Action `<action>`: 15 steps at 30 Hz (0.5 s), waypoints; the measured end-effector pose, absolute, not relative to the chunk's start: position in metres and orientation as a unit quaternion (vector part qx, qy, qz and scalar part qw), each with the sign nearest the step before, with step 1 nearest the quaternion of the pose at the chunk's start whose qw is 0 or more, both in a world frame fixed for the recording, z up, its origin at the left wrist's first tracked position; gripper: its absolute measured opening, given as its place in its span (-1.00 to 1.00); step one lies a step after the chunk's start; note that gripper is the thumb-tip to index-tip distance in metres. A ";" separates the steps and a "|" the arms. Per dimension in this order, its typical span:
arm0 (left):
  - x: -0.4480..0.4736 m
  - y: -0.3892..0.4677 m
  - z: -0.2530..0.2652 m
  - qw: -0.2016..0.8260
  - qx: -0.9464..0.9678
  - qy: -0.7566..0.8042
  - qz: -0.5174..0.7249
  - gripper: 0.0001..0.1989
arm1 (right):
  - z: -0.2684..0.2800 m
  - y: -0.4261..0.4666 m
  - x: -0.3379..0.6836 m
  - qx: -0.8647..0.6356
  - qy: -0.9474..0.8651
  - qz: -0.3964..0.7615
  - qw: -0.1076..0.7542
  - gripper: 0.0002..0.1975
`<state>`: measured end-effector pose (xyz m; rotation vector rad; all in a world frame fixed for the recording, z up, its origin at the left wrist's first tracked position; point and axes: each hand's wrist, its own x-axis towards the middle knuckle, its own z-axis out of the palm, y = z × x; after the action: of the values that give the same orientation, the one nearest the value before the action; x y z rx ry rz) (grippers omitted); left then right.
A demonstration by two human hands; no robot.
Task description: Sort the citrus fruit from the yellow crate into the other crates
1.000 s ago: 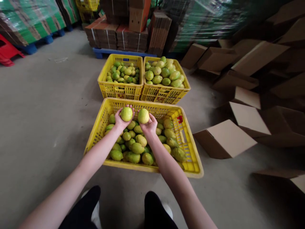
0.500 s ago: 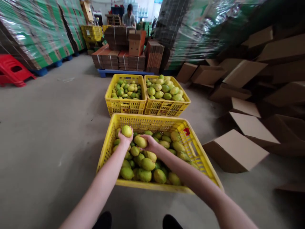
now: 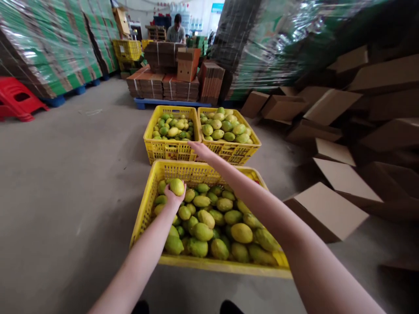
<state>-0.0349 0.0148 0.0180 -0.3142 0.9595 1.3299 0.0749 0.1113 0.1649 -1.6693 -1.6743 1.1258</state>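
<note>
Over the left side of the near yellow crate (image 3: 216, 267), my left hand (image 3: 174, 198) is closed around a yellow-green lemon (image 3: 177, 186). Green and yellow lemons (image 3: 201, 231) lie heaped in that crate below it. My right hand (image 3: 200, 151) reaches forward past the crate's far rim, its fingers stretched out and nothing seen in them. It is at the front edge of the back left crate (image 3: 172, 146), where smaller lemons lie around a larger yellow lemon (image 3: 173, 131). Beside it, the back right crate (image 3: 229, 150) holds large lemons (image 3: 228, 137).
Cardboard boxes (image 3: 330, 207) lie scattered on the right. Flattened cartons (image 3: 147, 83) are stacked on a blue pallet (image 3: 140, 104) behind the crates, and a person (image 3: 176, 32) is beyond them. A red stool (image 3: 19, 100) stands at far left, near wrapped pallets (image 3: 52, 43).
My right hand has moved forward from the near crate to the back left crate, and the lemon it held is no longer in it. My left hand keeps its lemon.
</note>
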 end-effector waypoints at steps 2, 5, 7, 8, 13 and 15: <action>-0.033 0.015 0.017 0.677 -0.126 0.433 0.582 -0.68 | 0.136 0.084 0.100 -0.622 -0.653 0.363 0.233 -0.67; -0.023 0.015 0.018 0.696 -0.105 0.461 0.541 -0.73 | 0.100 0.048 0.142 -0.628 -0.697 0.286 0.195 -0.78; -0.012 0.012 0.020 0.710 -0.099 0.493 0.493 -0.80 | 0.082 0.031 0.169 -0.621 -0.728 0.238 0.165 -0.78; -0.006 0.009 0.021 0.717 -0.095 0.512 0.463 -0.81 | 0.074 0.025 0.181 -0.619 -0.740 0.216 0.146 -0.78; 0.021 0.006 0.040 0.765 -0.026 0.574 0.291 -0.81 | 0.051 0.008 0.215 -0.598 -0.786 0.148 0.053 -0.76; 0.030 0.024 0.058 0.774 0.007 0.573 0.269 -0.83 | 0.051 0.005 0.216 -0.589 -0.796 0.134 0.026 -0.76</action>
<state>0.0304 0.0244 0.0584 0.0155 1.2403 0.5829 0.2165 0.0048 0.0506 -1.8215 -2.4611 0.4143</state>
